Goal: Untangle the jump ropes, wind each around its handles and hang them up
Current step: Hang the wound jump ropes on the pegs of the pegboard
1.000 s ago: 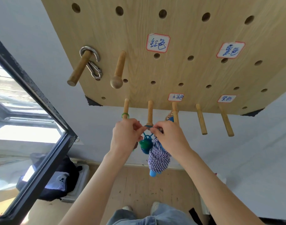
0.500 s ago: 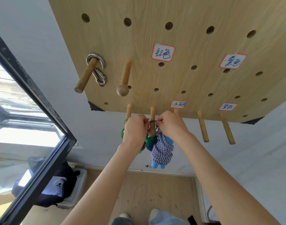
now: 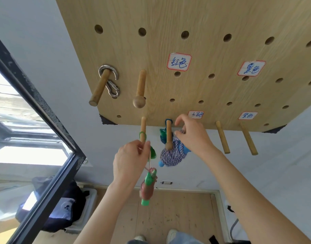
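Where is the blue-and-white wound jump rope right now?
In the head view, the blue-and-white jump rope hangs from the knobbed peg at the pegboard's lower edge, just left of the right hand.

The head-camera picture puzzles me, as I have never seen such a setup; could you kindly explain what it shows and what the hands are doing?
There is no machine here: a person wears a wide-angle camera on the head, and it looks at their own two bare arms reaching up to a wooden pegboard on the wall. Wooden pegs stick out of the board, and small paper labels are stuck on it. The blue rope, wound into a bundle, hangs from a knobbed peg by a loop. The right hand is beside that peg with its fingers loosely open, holding nothing. The left hand pinches a thin cord from which the green-handled rope, also wound up, dangles below it. It is just under another peg, which carries a green loop. A metal clip hangs on a peg higher up. The floor and the person's shoes show below.
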Action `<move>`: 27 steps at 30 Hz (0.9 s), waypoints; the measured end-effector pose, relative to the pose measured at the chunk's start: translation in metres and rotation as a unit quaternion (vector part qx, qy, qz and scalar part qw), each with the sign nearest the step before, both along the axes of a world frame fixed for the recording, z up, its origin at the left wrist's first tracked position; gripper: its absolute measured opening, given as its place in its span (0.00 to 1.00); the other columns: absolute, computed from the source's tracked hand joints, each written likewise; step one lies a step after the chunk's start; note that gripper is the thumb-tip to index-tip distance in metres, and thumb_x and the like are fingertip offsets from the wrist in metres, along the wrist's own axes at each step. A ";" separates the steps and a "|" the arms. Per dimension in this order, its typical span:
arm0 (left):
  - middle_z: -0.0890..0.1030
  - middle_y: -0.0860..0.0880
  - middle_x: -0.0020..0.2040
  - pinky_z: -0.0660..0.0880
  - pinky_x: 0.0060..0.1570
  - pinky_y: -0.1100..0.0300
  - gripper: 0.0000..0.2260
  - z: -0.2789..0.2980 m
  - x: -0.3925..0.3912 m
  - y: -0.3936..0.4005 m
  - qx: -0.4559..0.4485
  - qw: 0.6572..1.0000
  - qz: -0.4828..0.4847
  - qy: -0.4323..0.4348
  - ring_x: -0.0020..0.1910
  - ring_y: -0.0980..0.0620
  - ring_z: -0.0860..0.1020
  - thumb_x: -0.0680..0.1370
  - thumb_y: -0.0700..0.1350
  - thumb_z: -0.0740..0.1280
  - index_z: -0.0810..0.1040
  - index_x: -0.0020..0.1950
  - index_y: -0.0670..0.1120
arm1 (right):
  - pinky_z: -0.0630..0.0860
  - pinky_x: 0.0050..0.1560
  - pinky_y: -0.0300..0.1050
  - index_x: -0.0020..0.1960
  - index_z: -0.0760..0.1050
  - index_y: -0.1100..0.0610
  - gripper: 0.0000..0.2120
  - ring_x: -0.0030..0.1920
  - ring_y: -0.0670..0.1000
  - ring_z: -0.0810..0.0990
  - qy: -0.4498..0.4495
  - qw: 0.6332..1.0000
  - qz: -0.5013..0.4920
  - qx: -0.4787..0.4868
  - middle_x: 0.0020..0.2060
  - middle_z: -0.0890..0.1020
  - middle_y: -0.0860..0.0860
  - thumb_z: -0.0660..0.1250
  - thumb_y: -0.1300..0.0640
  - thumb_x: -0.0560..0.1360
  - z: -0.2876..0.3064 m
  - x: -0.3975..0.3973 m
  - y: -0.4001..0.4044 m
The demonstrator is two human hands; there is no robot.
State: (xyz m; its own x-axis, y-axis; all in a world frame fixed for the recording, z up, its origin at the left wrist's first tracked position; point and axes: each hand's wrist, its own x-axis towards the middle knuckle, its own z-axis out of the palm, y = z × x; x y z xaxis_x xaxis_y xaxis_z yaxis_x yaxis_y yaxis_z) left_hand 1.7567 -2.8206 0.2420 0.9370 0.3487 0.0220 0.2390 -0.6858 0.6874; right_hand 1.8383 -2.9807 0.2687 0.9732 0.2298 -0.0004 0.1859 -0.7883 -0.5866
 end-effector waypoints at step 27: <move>0.80 0.50 0.33 0.69 0.30 0.59 0.12 0.005 0.024 0.020 0.024 0.999 -0.001 -0.027 0.32 0.49 0.77 0.77 0.54 0.60 0.76 0.46 0.47 | 0.67 0.38 0.37 0.42 0.78 0.57 0.04 0.37 0.45 0.73 -0.029 0.999 -0.039 -0.015 0.34 0.76 0.47 0.67 0.57 0.73 -0.029 -0.057 -0.023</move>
